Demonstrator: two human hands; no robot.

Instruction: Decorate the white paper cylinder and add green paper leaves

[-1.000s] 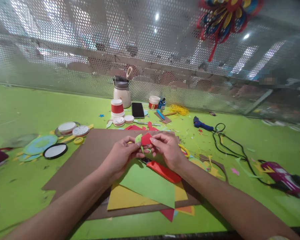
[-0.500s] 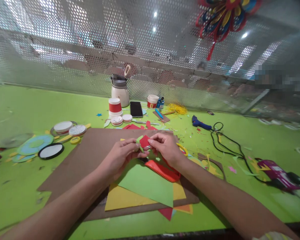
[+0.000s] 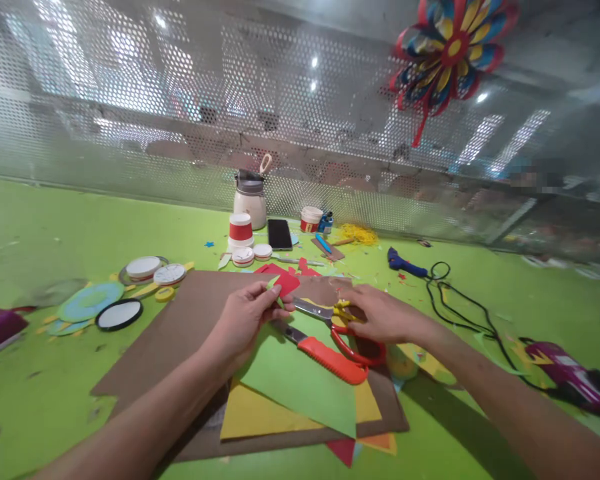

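Observation:
My left hand (image 3: pixel 257 310) pinches a small red paper piece (image 3: pixel 286 285) together with a bit of light green paper, above the brown board. Over the board's right part, my right hand (image 3: pixel 380 313) has its fingers closed around the yellow handle (image 3: pixel 344 311) of a pair of scissors. Red-handled scissors (image 3: pixel 347 345) lie just below those fingers; a metal blade (image 3: pixel 313 308) points toward my left hand. A knife with a red ridged handle (image 3: pixel 333 360) rests on green paper (image 3: pixel 300 390), beneath both hands. Which blade belongs to which handle is partly hidden.
Yellow sheets (image 3: pixel 260 413) and a brown board (image 3: pixel 170 340) lie under the green paper. Round lids and paper discs (image 3: pixel 93 301) are at left. A phone (image 3: pixel 279 235), tubs and a jug (image 3: pixel 250 200) stand behind. A blue glue gun (image 3: pixel 405 262) with a cable lies right.
My right hand has let go of the red paper piece and moved right, onto the yellow scissors handle. My left hand still holds the paper. The view has shifted slightly.

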